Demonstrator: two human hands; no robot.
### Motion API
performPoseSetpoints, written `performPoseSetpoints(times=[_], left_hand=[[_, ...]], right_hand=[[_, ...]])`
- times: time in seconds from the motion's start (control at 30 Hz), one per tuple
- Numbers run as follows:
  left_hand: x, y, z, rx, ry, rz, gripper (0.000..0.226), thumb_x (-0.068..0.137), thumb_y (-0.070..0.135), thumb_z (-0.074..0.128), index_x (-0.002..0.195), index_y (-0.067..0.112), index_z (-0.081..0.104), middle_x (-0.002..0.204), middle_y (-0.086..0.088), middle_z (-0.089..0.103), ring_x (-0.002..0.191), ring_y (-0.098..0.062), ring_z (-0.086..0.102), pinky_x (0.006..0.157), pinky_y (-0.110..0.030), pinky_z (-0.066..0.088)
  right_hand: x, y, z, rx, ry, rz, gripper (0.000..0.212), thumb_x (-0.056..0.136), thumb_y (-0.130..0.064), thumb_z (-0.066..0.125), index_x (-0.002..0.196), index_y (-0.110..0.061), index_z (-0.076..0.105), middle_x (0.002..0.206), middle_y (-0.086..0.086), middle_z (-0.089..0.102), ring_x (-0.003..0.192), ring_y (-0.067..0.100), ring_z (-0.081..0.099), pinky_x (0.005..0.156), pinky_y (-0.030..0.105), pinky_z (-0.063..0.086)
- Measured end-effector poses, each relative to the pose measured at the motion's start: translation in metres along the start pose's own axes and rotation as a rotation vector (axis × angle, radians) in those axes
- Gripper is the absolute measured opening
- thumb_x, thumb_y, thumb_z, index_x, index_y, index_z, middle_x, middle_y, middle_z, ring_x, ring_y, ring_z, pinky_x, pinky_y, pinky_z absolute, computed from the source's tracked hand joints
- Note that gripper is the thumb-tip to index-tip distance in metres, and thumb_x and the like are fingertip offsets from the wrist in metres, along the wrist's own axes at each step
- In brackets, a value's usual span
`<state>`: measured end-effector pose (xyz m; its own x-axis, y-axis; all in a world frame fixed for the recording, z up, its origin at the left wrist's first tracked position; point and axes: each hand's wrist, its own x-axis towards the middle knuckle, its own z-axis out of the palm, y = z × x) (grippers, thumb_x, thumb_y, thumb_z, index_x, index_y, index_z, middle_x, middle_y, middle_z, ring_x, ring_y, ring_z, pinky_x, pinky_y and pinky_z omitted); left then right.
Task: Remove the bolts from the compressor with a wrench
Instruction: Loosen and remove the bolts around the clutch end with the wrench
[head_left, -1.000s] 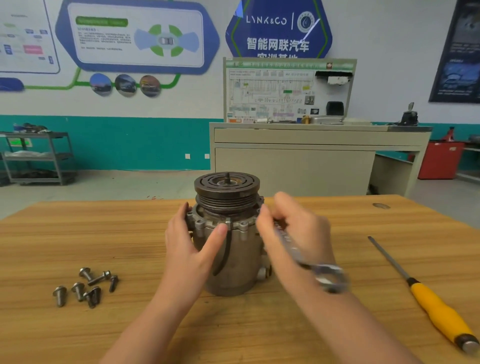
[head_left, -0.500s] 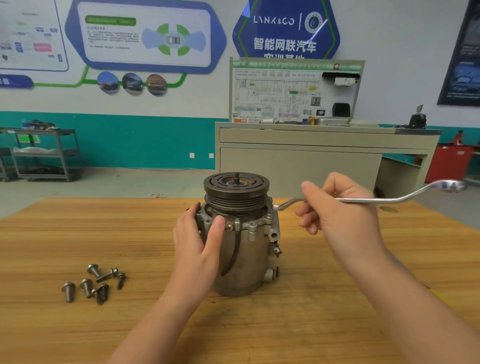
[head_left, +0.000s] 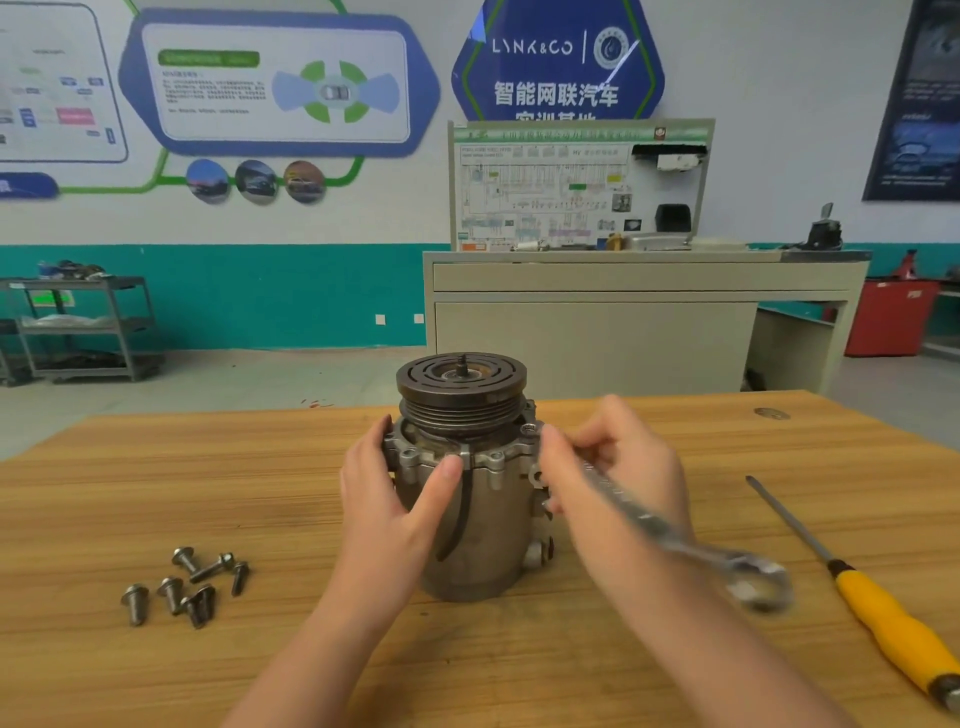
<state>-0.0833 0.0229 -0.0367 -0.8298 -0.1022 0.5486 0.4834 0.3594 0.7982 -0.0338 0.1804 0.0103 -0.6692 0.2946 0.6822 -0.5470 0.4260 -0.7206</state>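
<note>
A grey metal compressor (head_left: 483, 535) stands upright mid-table, its dark pulley (head_left: 461, 387) on top. My left hand (head_left: 389, 499) grips its left side, thumb pressed on the flange at the front. My right hand (head_left: 618, 483) holds a silver wrench (head_left: 675, 535) whose far end sits at the flange's right edge. Its blurred free end points toward me and to the right. Several removed bolts (head_left: 189, 582) lie loose on the table to the left.
A screwdriver with a yellow handle (head_left: 893, 629) lies on the wooden table (head_left: 156, 493) at the right. Beyond the table stand a beige cabinet (head_left: 623, 322), a grey shelf cart (head_left: 83, 327) and a red box (head_left: 883, 322).
My right hand has swung the wrench handle from pointing far right back toward me, around the compressor's right side. My left hand keeps its grip.
</note>
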Motion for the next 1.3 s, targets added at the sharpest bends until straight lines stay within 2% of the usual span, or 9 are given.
performPoseSetpoints(times=[0.13,0.3,0.5,0.63,0.77,0.87,1.0,1.17,1.3], left_hand=[[0.001,-0.001,0.001,0.003,0.006,-0.002,0.097,0.071,0.074,0.051,0.150,0.025,0.024,0.147,0.012,0.031,0.139,-0.006,0.026,0.115,-0.031,0.025],[0.000,0.001,0.001,0.013,0.018,0.010,0.104,0.065,0.078,0.045,0.150,0.020,0.027,0.146,0.007,0.034,0.138,-0.009,0.028,0.117,-0.037,0.027],[0.002,0.001,-0.001,0.011,0.001,0.003,0.105,0.064,0.079,0.045,0.151,0.023,0.026,0.143,0.009,0.035,0.138,-0.009,0.029,0.116,-0.038,0.028],[0.002,0.000,-0.001,0.008,-0.001,-0.004,0.105,0.064,0.080,0.045,0.151,0.024,0.026,0.141,0.010,0.035,0.137,-0.008,0.029,0.116,-0.039,0.029],[0.001,0.000,-0.002,-0.007,-0.012,-0.014,0.106,0.063,0.081,0.044,0.151,0.025,0.024,0.142,0.013,0.032,0.139,-0.007,0.026,0.115,-0.033,0.026],[0.001,0.002,-0.002,-0.023,-0.016,-0.009,0.106,0.061,0.080,0.047,0.151,0.027,0.024,0.140,0.017,0.031,0.138,-0.003,0.025,0.110,-0.026,0.024],[0.001,0.002,-0.002,-0.009,-0.019,-0.007,0.110,0.057,0.078,0.052,0.150,0.030,0.022,0.138,0.019,0.030,0.135,-0.002,0.024,0.108,-0.026,0.023],[0.005,-0.003,0.001,0.059,-0.024,0.009,0.101,0.069,0.063,0.074,0.148,0.029,0.021,0.132,0.018,0.027,0.134,-0.009,0.025,0.107,-0.028,0.023],[0.004,-0.005,-0.001,0.078,-0.036,0.001,0.104,0.058,0.076,0.061,0.144,0.025,0.033,0.137,0.009,0.037,0.133,-0.013,0.031,0.110,-0.037,0.031]], right_hand=[[0.032,0.016,-0.024,0.761,-0.064,0.693,0.018,0.083,-0.002,0.066,0.074,-0.007,0.051,0.050,0.002,0.055,0.038,0.006,0.047,0.034,0.014,0.032],[0.074,0.035,-0.013,0.821,-0.216,0.958,0.017,0.089,-0.009,0.063,0.075,-0.006,0.054,0.052,0.000,0.049,0.037,0.003,0.040,0.032,0.011,0.029],[0.086,0.021,-0.015,0.857,-0.114,0.475,0.033,0.090,-0.008,0.063,0.066,-0.016,0.042,0.044,0.000,0.047,0.030,0.005,0.036,0.030,0.014,0.024],[0.058,0.008,-0.019,0.328,0.022,0.072,0.046,0.088,-0.003,0.064,0.052,-0.021,0.040,0.041,0.002,0.050,0.033,0.010,0.041,0.035,0.018,0.031],[0.030,0.013,-0.011,0.056,0.072,-0.102,0.039,0.087,-0.010,0.064,0.060,-0.011,0.037,0.049,0.014,0.048,0.043,0.024,0.041,0.044,0.027,0.033],[0.015,0.014,-0.003,-0.019,0.095,-0.275,0.040,0.086,-0.013,0.061,0.057,-0.016,0.034,0.049,-0.002,0.037,0.045,0.006,0.034,0.045,0.018,0.028],[0.008,0.002,0.008,-0.189,0.047,-0.479,0.040,0.085,-0.006,0.060,0.063,-0.025,0.033,0.053,-0.014,0.029,0.045,0.007,0.033,0.040,0.022,0.031],[0.005,-0.020,0.017,-0.409,-0.087,-0.408,0.044,0.083,-0.010,0.053,0.064,-0.033,0.021,0.054,-0.015,0.031,0.046,0.005,0.031,0.044,0.012,0.025],[0.012,-0.034,0.022,-0.463,-0.057,-0.193,0.039,0.087,-0.011,0.051,0.063,-0.028,0.025,0.061,-0.011,0.044,0.052,0.002,0.036,0.043,0.016,0.018]])
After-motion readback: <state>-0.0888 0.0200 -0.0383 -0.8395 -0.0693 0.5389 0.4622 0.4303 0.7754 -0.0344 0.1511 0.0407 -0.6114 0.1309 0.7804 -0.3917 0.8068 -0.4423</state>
